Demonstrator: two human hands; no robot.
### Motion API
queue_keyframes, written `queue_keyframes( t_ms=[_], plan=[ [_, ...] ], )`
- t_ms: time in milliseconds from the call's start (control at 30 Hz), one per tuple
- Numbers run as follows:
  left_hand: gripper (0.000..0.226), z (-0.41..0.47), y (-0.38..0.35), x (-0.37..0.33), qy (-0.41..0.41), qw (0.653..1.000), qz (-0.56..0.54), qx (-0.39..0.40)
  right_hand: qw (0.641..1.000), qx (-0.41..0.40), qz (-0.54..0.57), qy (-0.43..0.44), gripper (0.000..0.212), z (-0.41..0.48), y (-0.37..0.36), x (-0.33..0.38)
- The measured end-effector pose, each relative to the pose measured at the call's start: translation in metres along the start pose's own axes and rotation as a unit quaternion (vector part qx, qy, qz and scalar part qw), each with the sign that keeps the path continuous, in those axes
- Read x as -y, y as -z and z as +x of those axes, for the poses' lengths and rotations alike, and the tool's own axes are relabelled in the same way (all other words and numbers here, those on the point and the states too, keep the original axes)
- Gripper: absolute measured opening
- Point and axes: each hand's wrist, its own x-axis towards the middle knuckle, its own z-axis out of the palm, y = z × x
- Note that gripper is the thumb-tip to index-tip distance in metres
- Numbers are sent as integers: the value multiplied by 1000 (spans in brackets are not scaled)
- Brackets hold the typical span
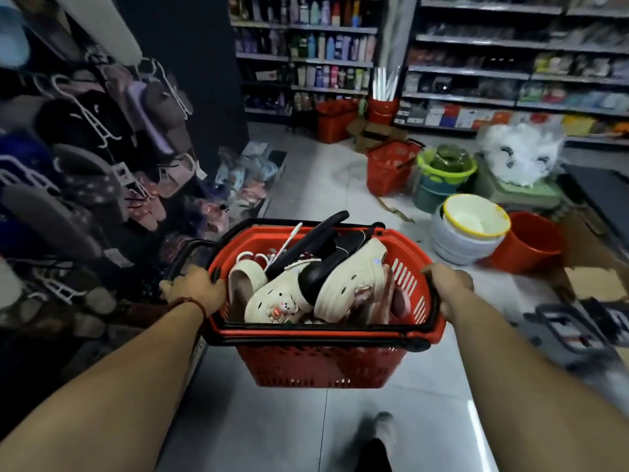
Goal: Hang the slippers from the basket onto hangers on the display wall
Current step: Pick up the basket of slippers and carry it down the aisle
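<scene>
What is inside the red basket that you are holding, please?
The basket holds cream slippers with charms, black slippers, a pink slipper and a white hanger. The pile covers the bottom, so anything beneath cannot be seen.

**Bare arms, a red wrist cord, one shoe below**

The left hand [194, 284] and right hand [449, 284] were uncovered. The left forearm [112, 379] and right forearm [531, 376] were bare all the way to the lower corners of the view. A thin red bracelet [192, 303] of twisted or braided cord circled the left wrist. At the bottom edge a dark trouser leg [372, 454] ended in a pale shoe [384, 427], too blurred to show any detail.
</scene>
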Motion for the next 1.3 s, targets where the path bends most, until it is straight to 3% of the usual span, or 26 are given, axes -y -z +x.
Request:
queue_keyframes(
  t_ms=[200, 433, 700, 900, 1000, 1067, 1167, 1300],
  plan=[
    [63, 64, -12, -103, 111, 992, -50, 33, 995, 38, -94, -19, 65, 212, -72, 54],
    [62, 155, -26, -150, 254, 962, -93, 39, 976, 104, -184, 46, 55, 283, -197, 181],
    [50, 271, -55, -153, 320, 930, -171, 55, 954, 139, -252, 81, 48, 350, -357, 236],
    [58, 326, -64, -142, 432, 859, -269, 47, 933, 168, -289, 134, 40, 384, -475, 271],
    [70, 363, -115, -122, 531, 794, -295, -6, 907, 259, -305, 129, 42, 403, -580, 288],
    [68, 355, -91, -149, 505, 810, -297, -21, 908, 259, -309, 116, 37, 409, -586, 284],
    [60, 360, -83, -165, 500, 805, -319, -13, 895, 244, -350, 129, 37, 420, -585, 272],
    [48, 373, -169, -163, 606, 730, -313, -27, 833, 335, -405, 173, 41, 444, -686, 241]
  ],
)
